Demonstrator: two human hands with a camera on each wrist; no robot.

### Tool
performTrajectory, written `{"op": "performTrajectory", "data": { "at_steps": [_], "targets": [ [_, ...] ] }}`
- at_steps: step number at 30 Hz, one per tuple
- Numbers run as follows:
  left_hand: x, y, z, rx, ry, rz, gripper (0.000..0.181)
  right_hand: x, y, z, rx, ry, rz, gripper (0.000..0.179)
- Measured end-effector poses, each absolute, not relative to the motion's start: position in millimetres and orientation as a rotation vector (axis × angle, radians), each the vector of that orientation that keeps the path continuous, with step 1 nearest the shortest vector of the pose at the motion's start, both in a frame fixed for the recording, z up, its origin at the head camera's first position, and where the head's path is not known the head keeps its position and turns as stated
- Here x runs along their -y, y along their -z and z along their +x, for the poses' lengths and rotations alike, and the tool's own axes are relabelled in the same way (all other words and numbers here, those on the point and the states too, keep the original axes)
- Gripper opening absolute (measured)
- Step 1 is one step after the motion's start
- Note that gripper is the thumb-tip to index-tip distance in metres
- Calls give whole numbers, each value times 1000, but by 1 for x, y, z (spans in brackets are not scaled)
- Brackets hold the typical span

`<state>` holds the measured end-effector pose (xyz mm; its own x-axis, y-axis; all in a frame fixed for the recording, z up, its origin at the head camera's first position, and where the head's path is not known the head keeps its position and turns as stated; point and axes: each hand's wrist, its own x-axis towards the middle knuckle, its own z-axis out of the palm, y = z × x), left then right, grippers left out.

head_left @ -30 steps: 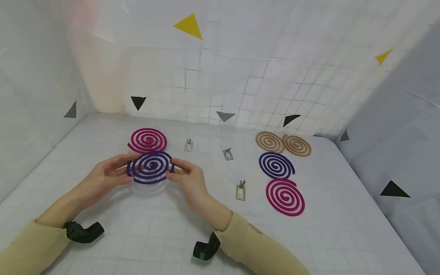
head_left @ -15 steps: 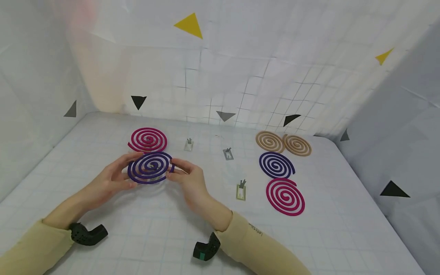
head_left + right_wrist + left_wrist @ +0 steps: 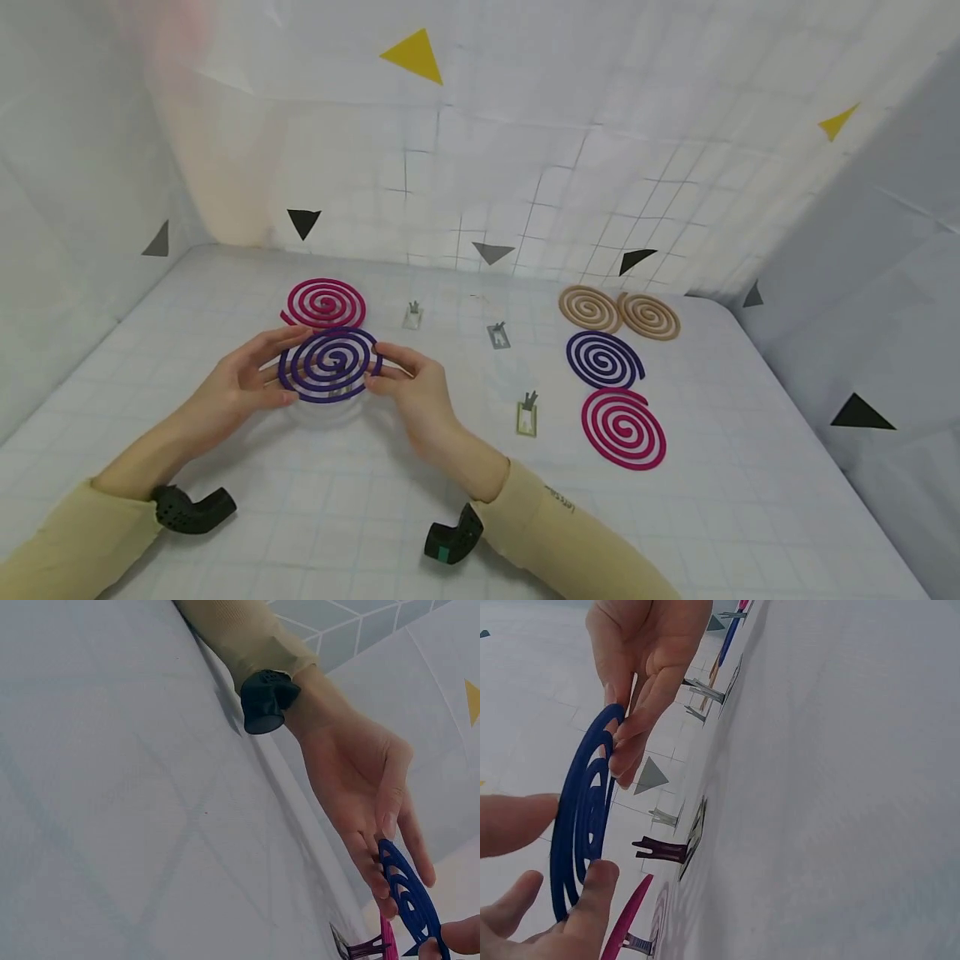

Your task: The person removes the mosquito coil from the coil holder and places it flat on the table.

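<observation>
Purple is the round coil you hold up flat over the bench, between your two hands. Your left hand pinches its left side, thumb on the near edge and fingers at the far edge. Your right hand pinches its right side between thumb and fingers. Under the coil, between your hands, a little stand sticks up from the bench. You cannot tell if the coil touches it.

Just past your left hand is a pink coil, sitting on a stand too. One clear stand is past your right hand, a grey stand is past it and to the right, and a yellow-edged stand is near it on the right. Farther right of that hand lie a second purple coil, a second pink coil nearer you, and two tan coils at the back.
</observation>
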<state>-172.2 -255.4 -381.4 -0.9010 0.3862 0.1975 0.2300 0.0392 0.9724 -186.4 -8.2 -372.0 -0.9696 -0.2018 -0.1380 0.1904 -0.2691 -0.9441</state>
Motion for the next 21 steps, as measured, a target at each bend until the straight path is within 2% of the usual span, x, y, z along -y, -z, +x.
{"op": "performTrajectory", "data": {
  "at_steps": [12, 21],
  "targets": [
    [244, 375, -170, -2114, -2068, 640, 72, -8, 362, -194, -1720, 2292, -25, 46],
    [230, 369, -171, -2262, -1952, 499, 75, -25, 360, -198, -1787, 2236, -110, 49]
  ]
}}
